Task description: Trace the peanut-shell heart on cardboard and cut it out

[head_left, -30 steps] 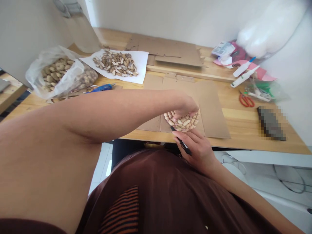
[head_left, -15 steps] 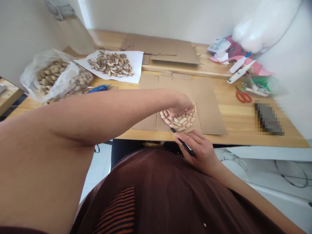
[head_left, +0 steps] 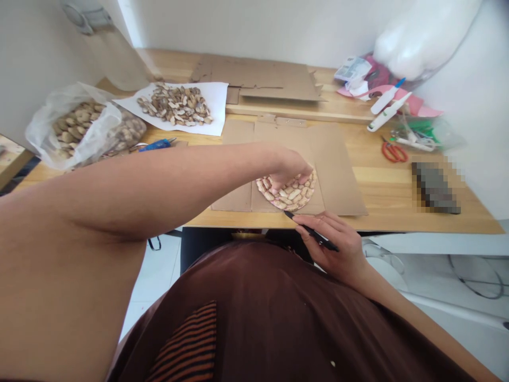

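Left hand (head_left: 288, 168) presses down on the shell-covered disc (head_left: 287, 194) – nearly fully covered, apparently; right hand (head_left: 338, 246) grips a black pen (head_left: 312, 232) at the counter (head_left: 382, 180) edge.

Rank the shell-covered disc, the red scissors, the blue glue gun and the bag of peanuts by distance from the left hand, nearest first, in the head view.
1. Shell-covered disc: under the left hand, touching.
2. Red scissors: to its right.
3. Blue glue gun: to its left, beyond the forearm.
4. Bag of peanuts: far left.

No readable text or labels
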Demonstrator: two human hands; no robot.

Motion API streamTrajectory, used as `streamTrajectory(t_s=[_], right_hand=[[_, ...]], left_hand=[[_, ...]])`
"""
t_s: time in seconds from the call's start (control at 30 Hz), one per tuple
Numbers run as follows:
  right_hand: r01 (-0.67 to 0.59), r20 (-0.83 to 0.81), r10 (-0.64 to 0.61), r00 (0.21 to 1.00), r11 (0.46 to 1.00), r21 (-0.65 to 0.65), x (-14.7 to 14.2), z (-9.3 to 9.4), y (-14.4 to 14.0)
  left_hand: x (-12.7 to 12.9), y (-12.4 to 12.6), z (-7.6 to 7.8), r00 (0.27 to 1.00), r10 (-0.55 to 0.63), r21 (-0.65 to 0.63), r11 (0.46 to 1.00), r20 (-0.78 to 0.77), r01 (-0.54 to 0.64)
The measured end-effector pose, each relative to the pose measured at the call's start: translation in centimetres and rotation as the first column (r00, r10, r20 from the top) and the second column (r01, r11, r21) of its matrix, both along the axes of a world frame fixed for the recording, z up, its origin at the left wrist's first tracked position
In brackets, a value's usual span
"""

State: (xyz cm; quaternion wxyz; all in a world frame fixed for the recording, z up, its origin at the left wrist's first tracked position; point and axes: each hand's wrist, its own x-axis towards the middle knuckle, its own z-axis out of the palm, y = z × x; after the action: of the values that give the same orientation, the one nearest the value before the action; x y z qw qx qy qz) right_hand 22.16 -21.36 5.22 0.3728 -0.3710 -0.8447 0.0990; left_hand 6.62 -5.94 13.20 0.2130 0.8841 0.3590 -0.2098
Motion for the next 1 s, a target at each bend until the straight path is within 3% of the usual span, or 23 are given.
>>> streamTrajectory(t_s=[0.4, 0.63, 1.0], right_hand=[[0.036, -0.020, -0.036, 0.999, 0.999, 0.013, 0.5, 0.3, -0.2], [0.047, -0.013, -0.047, 0.999, 0.999, 0.013, 0.5, 0.5, -0.2], [0.085, -0.109, -0.096, 0.989, 0.992, -0.095, 0.0, 1.8, -0.7]], left_hand=[[-0.2, -0.2, 0.2, 0.989, -0.132, 0.083, 0.987, -0.059, 0.137], [-0.4, -0.4, 0.4, 0.989, -0.139, 0.087, 0.986, -0.057, 0.143], [-0.1, 1.1, -1.2, 0.996, -0.086, 0.054, 0.995, -0.003, 0.086]])
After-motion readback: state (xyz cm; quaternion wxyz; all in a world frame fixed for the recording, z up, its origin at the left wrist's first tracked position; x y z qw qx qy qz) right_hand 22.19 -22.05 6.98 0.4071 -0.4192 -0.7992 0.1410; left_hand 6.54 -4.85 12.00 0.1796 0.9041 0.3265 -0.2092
